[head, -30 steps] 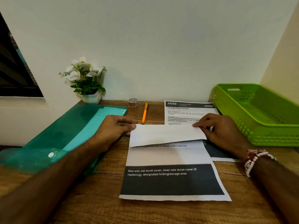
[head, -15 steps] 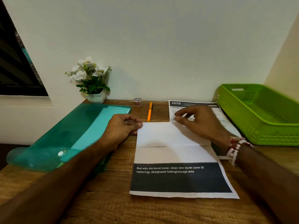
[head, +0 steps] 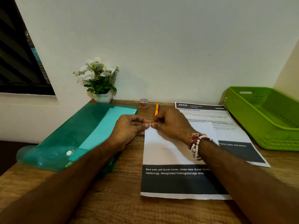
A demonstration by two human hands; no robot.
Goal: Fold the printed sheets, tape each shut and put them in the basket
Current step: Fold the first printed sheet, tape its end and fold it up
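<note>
While both hands meet at the far left corner of the folded sheet (head: 161, 152), the left hand (head: 129, 128) and the right hand (head: 172, 125) each pinch that corner, fingers (head: 147, 125) clamped together on the paper, thumb tips almost touching. The sheet lies flat mid-tabletop (head: 113, 199), its far part turned over white, its dark printed band at the near edge. A second sheet (head: 229, 120) lies partly under it to the right, print up, its far right corner just beside the green basket (head: 267, 120) at the far right. By the wall stands a tape roll (head: 143, 103), with an orange pen (head: 156, 108) just right of it, its near end hidden behind the right hand. A green folder (head: 80, 131) lies on the left under the left forearm, a flower pot (head: 103, 97) beyond it. A beaded bracelet (head: 196, 144) circles the right wrist.
</note>
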